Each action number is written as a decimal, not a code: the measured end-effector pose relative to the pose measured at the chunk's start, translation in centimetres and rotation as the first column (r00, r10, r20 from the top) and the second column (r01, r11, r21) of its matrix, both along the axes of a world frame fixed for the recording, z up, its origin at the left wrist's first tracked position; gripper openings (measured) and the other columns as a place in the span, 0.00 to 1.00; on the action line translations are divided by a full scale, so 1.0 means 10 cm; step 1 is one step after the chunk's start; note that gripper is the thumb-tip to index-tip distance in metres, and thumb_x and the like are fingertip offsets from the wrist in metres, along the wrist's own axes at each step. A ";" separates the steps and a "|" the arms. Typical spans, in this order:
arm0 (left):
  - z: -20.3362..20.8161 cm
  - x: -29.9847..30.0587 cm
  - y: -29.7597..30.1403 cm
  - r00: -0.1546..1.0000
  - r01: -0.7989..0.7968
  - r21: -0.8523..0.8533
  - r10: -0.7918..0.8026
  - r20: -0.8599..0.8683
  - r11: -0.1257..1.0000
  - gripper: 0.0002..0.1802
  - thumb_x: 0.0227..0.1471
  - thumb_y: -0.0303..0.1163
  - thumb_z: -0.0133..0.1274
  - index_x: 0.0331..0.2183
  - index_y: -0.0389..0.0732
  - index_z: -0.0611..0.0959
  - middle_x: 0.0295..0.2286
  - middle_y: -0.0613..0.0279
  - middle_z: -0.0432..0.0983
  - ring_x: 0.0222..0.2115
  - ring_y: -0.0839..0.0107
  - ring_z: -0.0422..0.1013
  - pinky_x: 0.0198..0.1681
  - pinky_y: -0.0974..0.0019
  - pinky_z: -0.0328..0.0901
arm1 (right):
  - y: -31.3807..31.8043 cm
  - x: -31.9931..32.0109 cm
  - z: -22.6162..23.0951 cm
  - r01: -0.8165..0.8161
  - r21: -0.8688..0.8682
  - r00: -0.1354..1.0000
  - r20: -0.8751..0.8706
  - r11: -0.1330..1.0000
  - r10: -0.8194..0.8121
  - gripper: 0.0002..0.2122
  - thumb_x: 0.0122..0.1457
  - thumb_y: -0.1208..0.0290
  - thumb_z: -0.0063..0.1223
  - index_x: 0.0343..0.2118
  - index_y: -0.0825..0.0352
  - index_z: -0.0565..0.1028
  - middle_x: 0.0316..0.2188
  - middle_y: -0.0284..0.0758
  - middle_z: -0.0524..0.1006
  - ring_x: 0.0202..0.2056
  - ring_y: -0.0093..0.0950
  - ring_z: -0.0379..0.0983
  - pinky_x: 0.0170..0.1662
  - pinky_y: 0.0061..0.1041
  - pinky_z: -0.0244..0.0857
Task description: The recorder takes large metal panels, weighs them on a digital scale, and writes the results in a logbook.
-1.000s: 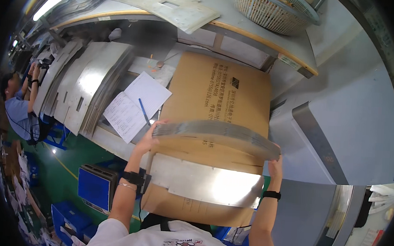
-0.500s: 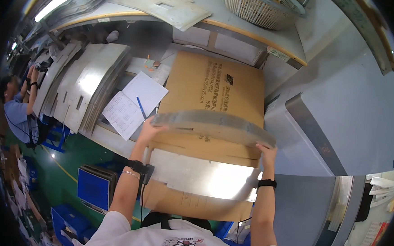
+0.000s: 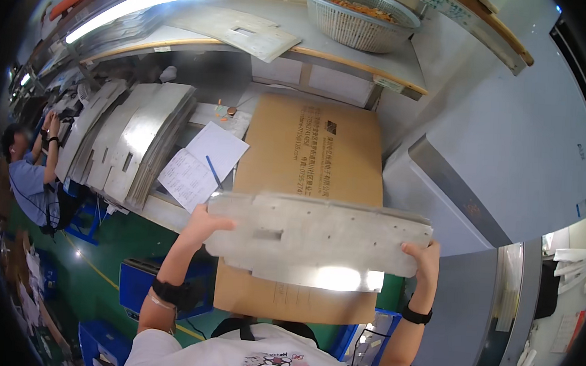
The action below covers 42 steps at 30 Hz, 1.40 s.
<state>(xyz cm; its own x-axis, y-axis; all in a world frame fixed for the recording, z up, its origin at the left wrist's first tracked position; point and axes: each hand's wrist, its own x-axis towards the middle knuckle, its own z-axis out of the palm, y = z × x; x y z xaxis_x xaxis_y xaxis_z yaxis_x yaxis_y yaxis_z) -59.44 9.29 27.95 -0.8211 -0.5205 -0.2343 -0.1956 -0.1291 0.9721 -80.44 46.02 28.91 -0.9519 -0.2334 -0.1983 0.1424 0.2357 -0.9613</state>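
Note:
A long flat grey metal plate [image 3: 316, 237] with small holes and a slot is held level between my hands; I cannot tell if it is one plate or several stacked. My left hand [image 3: 204, 224] is closed on its left end, thumb on the upper face. At the right end my right hand [image 3: 425, 259] grips it the same way. Under the held plate, the bright edge of another metal plate [image 3: 341, 280] shows, mostly covered. Beneath that lies a brown cardboard box [image 3: 311, 154] with dark print.
An open notebook [image 3: 207, 154] with a blue pen [image 3: 214, 171] lies left of the cardboard. Further left, stacked metal plates [image 3: 142, 130] stand near a seated co-worker [image 3: 35, 177]. A plastic basket [image 3: 359, 26] sits on the back shelf. A grey cabinet [image 3: 485, 168] rises on the right.
My hands have brought the held plate nearer to me and tipped it, so its broad face shows instead of its edge. It now covers most of the plate lying beneath. The view has shifted slightly.

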 end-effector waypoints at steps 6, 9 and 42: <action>-0.53 0.21 -0.01 0.924 0.092 0.153 -0.142 0.356 0.984 0.20 0.29 0.27 0.57 0.31 0.29 0.74 0.28 0.57 0.72 0.27 0.71 0.69 0.30 0.71 0.63 | 0.13 0.11 -0.58 -0.064 0.043 0.952 0.302 0.997 0.048 0.20 0.31 0.77 0.58 0.31 0.80 0.68 0.27 0.43 0.72 0.25 0.30 0.70 0.29 0.26 0.65; -0.93 0.26 -0.06 0.865 0.099 0.267 -0.216 0.454 0.959 0.24 0.31 0.27 0.56 0.36 0.30 0.72 0.31 0.56 0.71 0.31 0.69 0.69 0.33 0.69 0.63 | 0.17 0.10 -1.06 -0.141 0.172 0.912 0.406 0.975 0.061 0.22 0.31 0.77 0.59 0.33 0.80 0.67 0.28 0.44 0.72 0.27 0.32 0.70 0.31 0.26 0.65; -1.53 0.37 1.38 0.786 0.405 0.612 -0.601 0.147 0.680 0.22 0.45 0.44 0.40 0.37 0.37 0.68 0.34 0.57 0.68 0.32 0.68 0.66 0.34 0.67 0.61 | -1.53 0.57 -0.88 -0.363 0.760 0.777 -0.071 0.538 0.625 0.18 0.49 0.60 0.40 0.25 0.73 0.73 0.23 0.48 0.72 0.31 0.42 0.68 0.40 0.31 0.58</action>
<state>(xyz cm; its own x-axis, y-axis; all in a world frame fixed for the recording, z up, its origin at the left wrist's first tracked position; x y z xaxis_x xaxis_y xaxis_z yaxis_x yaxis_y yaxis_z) -55.77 23.10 12.63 -0.7463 0.2382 -0.6215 -0.6606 -0.3797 0.6477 -74.69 30.77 20.06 -0.7568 -0.6090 -0.2376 -0.4689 0.7590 -0.4517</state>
